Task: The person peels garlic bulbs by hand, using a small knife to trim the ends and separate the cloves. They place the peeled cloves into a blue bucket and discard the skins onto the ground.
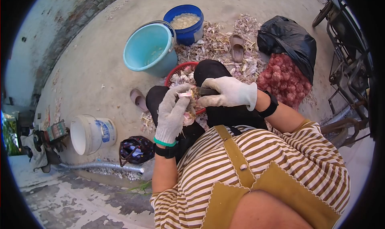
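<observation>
My left hand (172,112), in a whitish glove with a green cuff, is closed around garlic (187,94) above my lap. My right hand (230,92), gloved too, grips a dark-handled tool (207,91) that looks like a knife and points at the garlic; its blade cannot be made out. Below and beyond both hands, a red basket (172,71) with garlic heads in it stands between my knees, partly hidden by my legs and hands.
A light-blue bucket (148,48) and a blue bucket (185,38) of peeled cloves stand ahead. Skins (216,40) and slippers (237,48) lie around. On the right are a red net sack (284,78), black bag (288,40) and cart (349,64); left, a white bucket (94,135) and patterned bag (138,150).
</observation>
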### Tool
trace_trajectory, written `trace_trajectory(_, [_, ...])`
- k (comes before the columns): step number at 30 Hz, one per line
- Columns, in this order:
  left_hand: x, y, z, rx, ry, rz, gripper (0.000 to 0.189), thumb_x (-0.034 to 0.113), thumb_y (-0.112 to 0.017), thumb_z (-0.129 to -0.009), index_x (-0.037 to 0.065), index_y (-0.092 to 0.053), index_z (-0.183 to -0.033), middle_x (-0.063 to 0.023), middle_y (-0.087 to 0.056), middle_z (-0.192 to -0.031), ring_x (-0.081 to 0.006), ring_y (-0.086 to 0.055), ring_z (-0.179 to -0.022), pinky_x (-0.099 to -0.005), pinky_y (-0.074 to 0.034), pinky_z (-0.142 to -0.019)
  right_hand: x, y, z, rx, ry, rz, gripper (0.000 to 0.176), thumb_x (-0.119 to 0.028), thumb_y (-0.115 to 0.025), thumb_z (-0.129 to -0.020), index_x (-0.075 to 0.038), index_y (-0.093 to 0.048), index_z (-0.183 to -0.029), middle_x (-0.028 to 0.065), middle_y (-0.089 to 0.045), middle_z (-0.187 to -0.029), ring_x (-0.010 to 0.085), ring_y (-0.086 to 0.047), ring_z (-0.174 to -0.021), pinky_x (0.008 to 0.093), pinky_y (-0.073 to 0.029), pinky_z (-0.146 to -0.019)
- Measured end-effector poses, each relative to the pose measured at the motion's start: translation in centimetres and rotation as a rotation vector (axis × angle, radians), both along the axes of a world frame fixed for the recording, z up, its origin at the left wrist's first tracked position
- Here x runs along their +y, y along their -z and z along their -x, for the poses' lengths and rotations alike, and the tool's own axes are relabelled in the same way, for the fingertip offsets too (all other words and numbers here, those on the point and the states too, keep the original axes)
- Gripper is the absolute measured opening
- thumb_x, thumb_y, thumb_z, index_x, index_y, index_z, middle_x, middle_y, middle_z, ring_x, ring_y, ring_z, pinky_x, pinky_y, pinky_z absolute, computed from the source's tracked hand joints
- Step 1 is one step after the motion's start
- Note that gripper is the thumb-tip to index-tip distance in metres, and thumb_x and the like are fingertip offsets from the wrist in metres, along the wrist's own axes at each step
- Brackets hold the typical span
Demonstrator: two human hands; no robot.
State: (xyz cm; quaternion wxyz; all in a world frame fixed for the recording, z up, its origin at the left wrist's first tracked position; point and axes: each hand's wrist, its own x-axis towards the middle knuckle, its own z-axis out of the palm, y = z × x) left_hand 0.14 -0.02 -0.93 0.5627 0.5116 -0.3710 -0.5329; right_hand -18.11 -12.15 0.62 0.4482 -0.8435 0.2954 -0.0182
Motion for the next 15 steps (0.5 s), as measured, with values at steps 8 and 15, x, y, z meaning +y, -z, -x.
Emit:
trace_trajectory(8, [0.33, 0.31, 0.01, -0.383, -0.022, 0.059, 0.031, 0.003, -0.058, -0.088, 0.002, -0.06, -0.118, -0.007, -0.066, -0.099, -0.0129, -0.062, -0.081, -0.0261, -0.051, -0.072, 0.8, -1.21, -0.38, 0.0, -0.129, 0.138, 0.04, -0.04, -0.054, -0.094, -0.004, -0.062, -0.107, 0.0172, -0.064, -0.09, 0.0336, -0.064, -0.085, 0.0391, -0.05, -0.074])
trace_trajectory(15, [0.26, 0.44, 0.12, -0.634, -0.04, 0.333, 0.034, 0.0, -0.065, -0.081, 0.002, -0.061, -0.115, -0.0139, -0.066, -0.098, -0.0241, -0.066, -0.084, -0.0317, -0.053, -0.075, 0.39, -0.61, -0.14, -0.01, -0.152, 0.17, 0.032, -0.033, -0.056, -0.092, -0.004, -0.062, -0.104, 0.017, -0.063, -0.09, 0.0343, -0.063, -0.085, 0.0405, -0.05, -0.074])
